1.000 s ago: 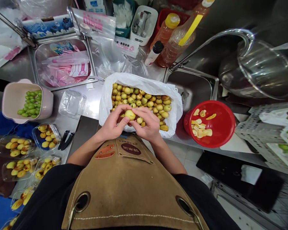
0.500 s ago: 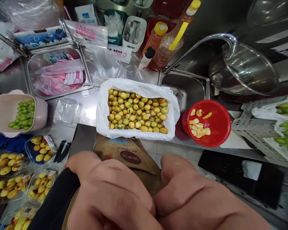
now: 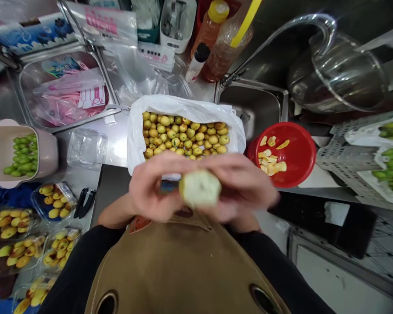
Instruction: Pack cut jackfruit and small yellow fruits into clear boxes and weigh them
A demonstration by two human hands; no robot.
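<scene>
Two blurred bare hands, the left hand (image 3: 147, 187) and the right hand (image 3: 245, 185), meet above a tan work apron (image 3: 183, 270), just off the front edge of the stainless steel bench (image 3: 116, 148). Between them is a round fruit with pale, whitish flesh (image 3: 199, 188), with a strip of yellow skin along its left side. Both hands are half closed, their fingers curved about the fruit and holding it up in the air, though motion blur hides which fingertips press it. The step in hand looks like skinning this fruit, and the remaining yellow strip seems to be what the next move calls for. Beyond the hands, a white plastic bag (image 3: 183, 102) holds a heap of small yellow-green fruits (image 3: 183, 135). To its right, a round red plastic bowl (image 3: 301, 152) holds curls of yellow peel (image 3: 270, 163), near a steel sink (image 3: 252, 104). Clear plastic tubs of yellow fruit (image 3: 54, 201) line the bench's left edge.
</scene>
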